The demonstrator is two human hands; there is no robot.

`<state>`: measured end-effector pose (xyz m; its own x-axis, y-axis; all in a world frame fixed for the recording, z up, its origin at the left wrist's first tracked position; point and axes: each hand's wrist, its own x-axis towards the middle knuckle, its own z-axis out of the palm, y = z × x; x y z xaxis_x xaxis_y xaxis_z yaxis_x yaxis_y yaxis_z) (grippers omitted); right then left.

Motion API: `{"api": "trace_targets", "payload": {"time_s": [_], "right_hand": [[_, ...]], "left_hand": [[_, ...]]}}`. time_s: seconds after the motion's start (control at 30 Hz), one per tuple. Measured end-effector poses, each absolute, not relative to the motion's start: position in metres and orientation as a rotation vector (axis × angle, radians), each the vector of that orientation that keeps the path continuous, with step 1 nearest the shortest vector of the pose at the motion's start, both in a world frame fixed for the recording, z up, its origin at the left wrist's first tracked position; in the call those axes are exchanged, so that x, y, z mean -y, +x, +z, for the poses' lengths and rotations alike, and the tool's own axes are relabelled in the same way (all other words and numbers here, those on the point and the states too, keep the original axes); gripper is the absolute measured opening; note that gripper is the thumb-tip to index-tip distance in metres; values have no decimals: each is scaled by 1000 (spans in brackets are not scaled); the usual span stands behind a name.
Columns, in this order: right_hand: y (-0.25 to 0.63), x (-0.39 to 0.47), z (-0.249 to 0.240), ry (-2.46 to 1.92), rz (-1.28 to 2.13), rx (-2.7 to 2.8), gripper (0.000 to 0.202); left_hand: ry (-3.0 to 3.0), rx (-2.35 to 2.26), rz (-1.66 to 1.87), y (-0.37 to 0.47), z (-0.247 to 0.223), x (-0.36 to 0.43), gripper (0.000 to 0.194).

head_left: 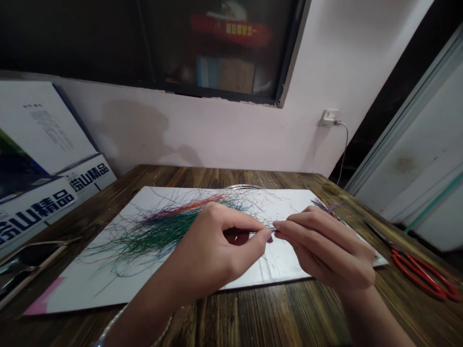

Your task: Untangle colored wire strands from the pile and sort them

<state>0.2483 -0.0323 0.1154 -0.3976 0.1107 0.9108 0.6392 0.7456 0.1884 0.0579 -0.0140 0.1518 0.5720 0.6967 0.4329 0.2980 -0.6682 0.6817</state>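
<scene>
My left hand (pixel 217 250) and my right hand (pixel 331 246) meet over a white board (pixel 249 278), fingertips almost touching. Each is closed in a pinch on a thin dark-blue wire (pixel 273 230), of which only a short bit shows between them. Behind and left of my left hand spreads a loose heap of fine coloured wires (pixel 164 229), mostly green, with orange, purple and blue ones. A smaller bundle of coloured wires (pixel 325 206) lies past my right hand at the board's far right corner. My palms hide the rest of the held wire.
Red-handled scissors (pixel 421 274) lie on the wooden table (pixel 275 313) at the right. White boxes (pixel 68 125) with blue print stand at the left, above a partly visible dark tool (pixel 21 267). Behind the table are a wall socket (pixel 329 117) with a plugged-in cord and a dark window.
</scene>
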Motion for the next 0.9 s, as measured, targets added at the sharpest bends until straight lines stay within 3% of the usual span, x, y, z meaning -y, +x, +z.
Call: {"api": "trace_targets", "payload": {"time_s": [0.73,0.9], "right_hand": [[252,27,112,-622,-518,1997,19],[253,21,115,-605,-534,2014,26]], "left_hand": [[2190,-907,805,63,149,9,31],[2269,-963,906,58,152,7,28]]}}
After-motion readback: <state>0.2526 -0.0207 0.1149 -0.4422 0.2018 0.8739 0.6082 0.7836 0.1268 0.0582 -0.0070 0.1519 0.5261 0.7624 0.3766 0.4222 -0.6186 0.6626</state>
